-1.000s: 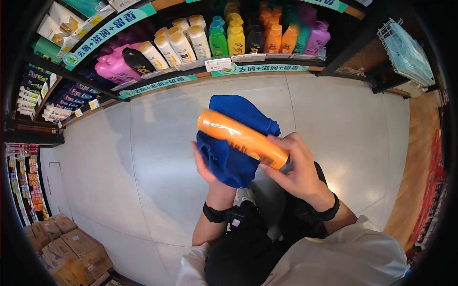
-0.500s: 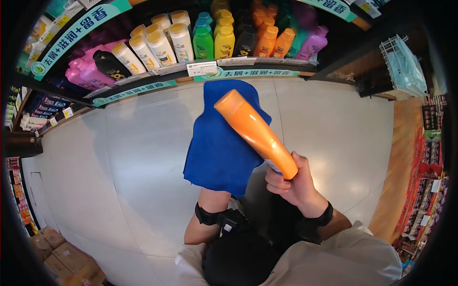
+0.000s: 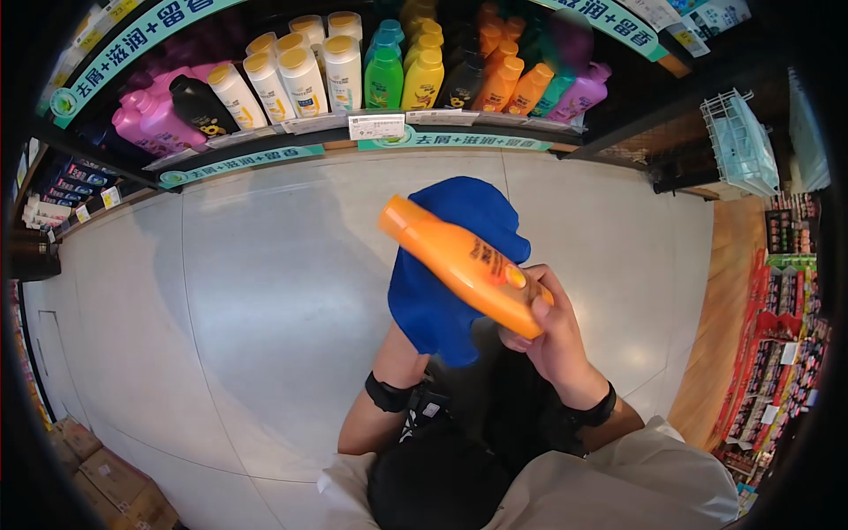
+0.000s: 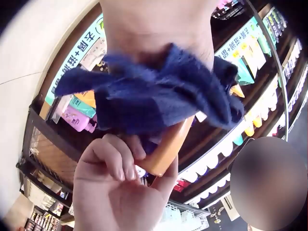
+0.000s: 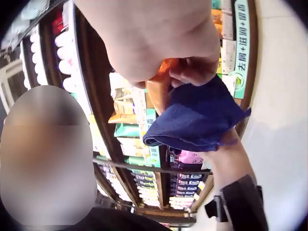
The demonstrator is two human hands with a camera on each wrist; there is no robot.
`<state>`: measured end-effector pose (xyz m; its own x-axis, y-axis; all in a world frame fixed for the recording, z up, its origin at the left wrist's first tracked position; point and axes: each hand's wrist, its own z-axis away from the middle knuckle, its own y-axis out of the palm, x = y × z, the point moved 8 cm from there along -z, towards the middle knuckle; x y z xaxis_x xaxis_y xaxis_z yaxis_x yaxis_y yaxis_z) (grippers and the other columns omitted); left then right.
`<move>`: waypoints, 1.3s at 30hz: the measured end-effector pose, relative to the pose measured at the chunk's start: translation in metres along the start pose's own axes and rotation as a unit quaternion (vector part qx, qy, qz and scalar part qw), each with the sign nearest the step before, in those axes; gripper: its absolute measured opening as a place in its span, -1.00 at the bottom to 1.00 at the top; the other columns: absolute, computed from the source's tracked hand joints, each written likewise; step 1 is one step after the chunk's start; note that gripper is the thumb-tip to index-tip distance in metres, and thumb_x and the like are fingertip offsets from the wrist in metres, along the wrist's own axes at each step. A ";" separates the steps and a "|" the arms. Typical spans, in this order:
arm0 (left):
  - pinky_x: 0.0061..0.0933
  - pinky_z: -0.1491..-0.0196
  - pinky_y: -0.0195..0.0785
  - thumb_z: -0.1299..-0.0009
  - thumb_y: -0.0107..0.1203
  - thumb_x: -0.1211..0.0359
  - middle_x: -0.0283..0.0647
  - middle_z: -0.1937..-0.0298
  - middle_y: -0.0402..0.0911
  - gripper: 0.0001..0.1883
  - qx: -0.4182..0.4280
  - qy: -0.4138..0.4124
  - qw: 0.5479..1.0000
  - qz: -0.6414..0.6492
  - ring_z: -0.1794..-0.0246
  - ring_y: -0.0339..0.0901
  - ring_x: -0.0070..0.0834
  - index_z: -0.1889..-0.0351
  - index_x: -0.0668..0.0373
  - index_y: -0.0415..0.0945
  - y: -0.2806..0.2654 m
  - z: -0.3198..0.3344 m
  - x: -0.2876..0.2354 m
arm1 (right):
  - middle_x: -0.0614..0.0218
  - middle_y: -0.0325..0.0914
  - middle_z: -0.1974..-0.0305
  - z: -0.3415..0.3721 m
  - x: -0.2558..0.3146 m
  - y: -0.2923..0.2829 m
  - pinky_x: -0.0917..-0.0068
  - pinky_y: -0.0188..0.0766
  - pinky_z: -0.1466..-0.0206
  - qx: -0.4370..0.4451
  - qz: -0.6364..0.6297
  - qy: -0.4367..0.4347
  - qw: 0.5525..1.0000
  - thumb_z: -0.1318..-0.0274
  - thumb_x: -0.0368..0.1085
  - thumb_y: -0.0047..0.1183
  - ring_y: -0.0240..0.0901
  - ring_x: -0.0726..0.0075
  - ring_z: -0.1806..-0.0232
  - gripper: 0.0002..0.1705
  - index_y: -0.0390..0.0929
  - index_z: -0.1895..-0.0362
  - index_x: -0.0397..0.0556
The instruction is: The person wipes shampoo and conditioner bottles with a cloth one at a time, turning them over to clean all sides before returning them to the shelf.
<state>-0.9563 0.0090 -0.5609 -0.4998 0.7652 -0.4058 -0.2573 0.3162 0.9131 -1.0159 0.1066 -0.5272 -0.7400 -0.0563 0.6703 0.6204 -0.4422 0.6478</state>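
An orange bottle lies slanted over a blue cloth, cap toward the upper left, its label showing. At its lower end the right hand grips it between thumb and fingers. The cloth drapes over the left hand, whose fingers are hidden; only the wrist end shows in the head view. In the left wrist view the base of the left hand is above the bunched cloth, and the right hand holds the bottle. The right wrist view shows the bottle against the cloth.
Ahead stands a shelf with rows of white, green, yellow, black, orange and purple bottles. A wire basket hangs at the right, with packed racks below it. Cardboard boxes stand at the lower left on the tiled floor.
The bottle has rolled so that its label faces up, and its cap end has dropped slightly left. The cloth has gone from spread out to more gathered; the right hand keeps its grip.
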 end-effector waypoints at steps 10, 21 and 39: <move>-0.26 -0.19 0.27 -0.35 -0.01 -0.10 -0.11 -0.16 0.36 -0.29 -0.072 0.008 0.997 -0.015 -0.18 0.36 -0.31 -0.26 0.21 0.11 -0.015 0.028 0.007 | 0.20 0.39 0.16 0.019 0.022 0.034 0.42 0.40 0.12 -0.013 0.642 -0.253 0.724 -0.09 -0.34 0.16 0.44 0.30 0.18 -0.42 0.13 -0.11 -0.15; -0.28 -0.18 0.28 -0.32 0.05 0.22 -0.11 -0.10 0.44 -0.45 -0.089 0.008 0.996 0.006 -0.07 0.45 -0.30 -0.20 0.27 0.21 0.000 0.038 0.006 | 0.21 0.43 0.12 0.044 0.020 0.048 0.45 0.42 0.06 -0.116 0.677 -0.303 0.661 -0.11 -0.41 0.13 0.44 0.39 0.07 -0.57 0.22 -0.01 -0.14; -0.34 -0.21 0.24 -0.23 0.16 0.01 -0.20 -0.08 0.44 -0.31 0.025 -0.012 0.996 0.089 -0.11 0.41 -0.37 -0.20 0.23 0.22 0.010 0.046 0.028 | 0.11 0.43 0.12 0.047 0.020 0.074 0.34 0.40 0.14 -0.107 0.625 -0.431 0.642 0.26 -0.47 0.36 0.43 0.05 0.13 -0.46 0.50 0.06 -0.05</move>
<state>-0.9352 0.0592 -0.5614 -0.5142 0.8243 -0.2369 -0.1247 0.2014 0.9715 -0.9725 0.1146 -0.4491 0.7771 -0.0114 0.6293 0.4720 -0.6508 -0.5947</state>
